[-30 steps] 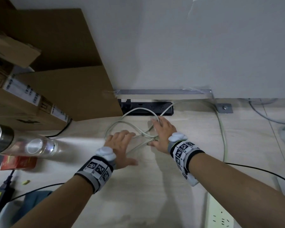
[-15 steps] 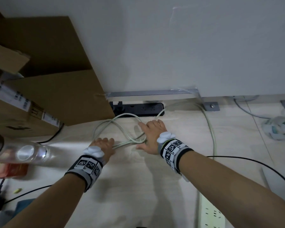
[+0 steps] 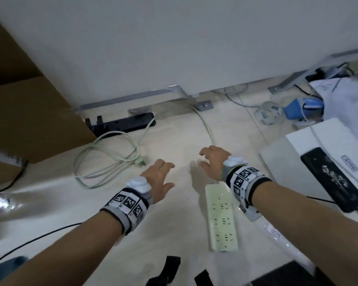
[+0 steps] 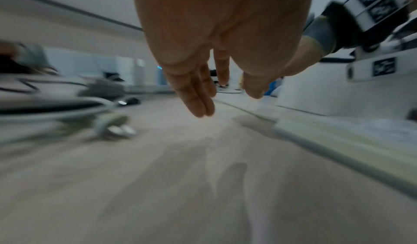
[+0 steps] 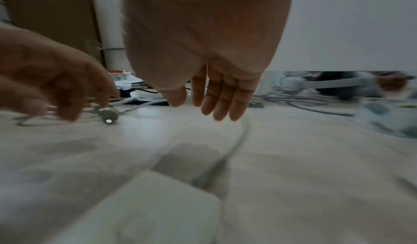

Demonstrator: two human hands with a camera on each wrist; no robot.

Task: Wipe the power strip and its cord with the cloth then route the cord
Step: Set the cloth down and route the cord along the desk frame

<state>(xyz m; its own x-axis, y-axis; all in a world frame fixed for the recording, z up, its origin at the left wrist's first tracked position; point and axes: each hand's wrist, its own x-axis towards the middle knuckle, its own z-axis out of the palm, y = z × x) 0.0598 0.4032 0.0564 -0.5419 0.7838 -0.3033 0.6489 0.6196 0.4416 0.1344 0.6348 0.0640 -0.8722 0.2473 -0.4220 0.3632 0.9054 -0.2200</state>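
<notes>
A pale cream power strip (image 3: 221, 217) lies flat on the light floor, its near end under my right wrist. Its cord (image 3: 208, 129) runs back to the wall, then returns in loose loops (image 3: 105, 159) at the left, ending in a plug (image 3: 140, 161). My left hand (image 3: 160, 182) hovers open just right of the plug, fingers straight, holding nothing. My right hand (image 3: 212, 162) hovers open above the strip's far end, over the cord. The strip (image 5: 144, 210) and cord (image 5: 239, 137) show blurred in the right wrist view, the plug (image 4: 115, 124) in the left wrist view. No cloth is in view.
A black power strip (image 3: 122, 125) lies by the wall beside a large cardboard box (image 3: 29, 112). A white box (image 3: 318, 166) with a black device (image 3: 333, 178) on top stands at the right. Bags and cables (image 3: 287, 112) clutter the back right. A black cable (image 3: 35, 238) crosses the front left.
Both hands have let go of the coiled cord and moved right and toward me. The view has swung right, bringing the cream power strip and white box into sight.
</notes>
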